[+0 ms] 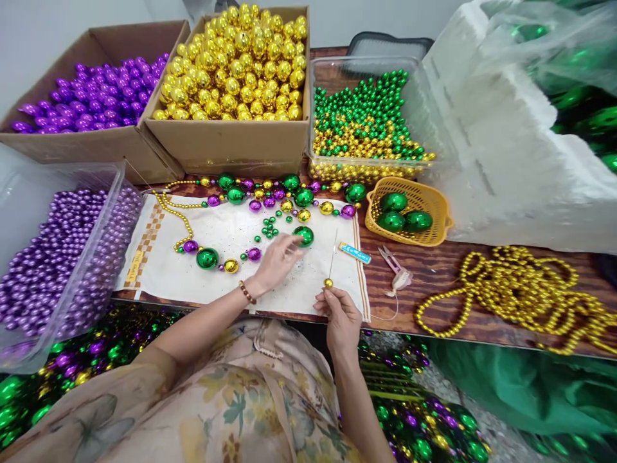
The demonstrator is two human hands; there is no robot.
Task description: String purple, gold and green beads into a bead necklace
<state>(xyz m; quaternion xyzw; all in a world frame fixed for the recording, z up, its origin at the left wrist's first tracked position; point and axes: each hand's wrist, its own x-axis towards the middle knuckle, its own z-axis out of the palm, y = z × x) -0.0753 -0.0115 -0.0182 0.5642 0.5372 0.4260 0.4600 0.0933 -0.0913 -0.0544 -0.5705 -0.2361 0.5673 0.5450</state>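
Observation:
My left hand [281, 260], wearing a brown bead bracelet [247, 292], reaches over the white cloth [216, 225]. Its fingertips close on the lower left side of a large shiny green bead [303, 235]. Pinched in my right hand [340, 312], near the cloth's front edge, is a long thin needle [333, 254] pointing up. A small gold bead [328, 283] sits low on that needle, just above the fingers. Several small green beads [268, 228] lie loose beside my left hand. A strung garland of purple, gold and green beads [207, 258] curves across the cloth's left and back.
Boxes of purple [164, 154] and gold beads [231, 145] stand behind. Clear tubs hold lilac [116, 193] and green-gold beads [371, 64]. A yellow basket [409, 238] holds green beads. Thread snips [389, 260], a blue packet [355, 252] and gold bead strings [520, 289] lie right.

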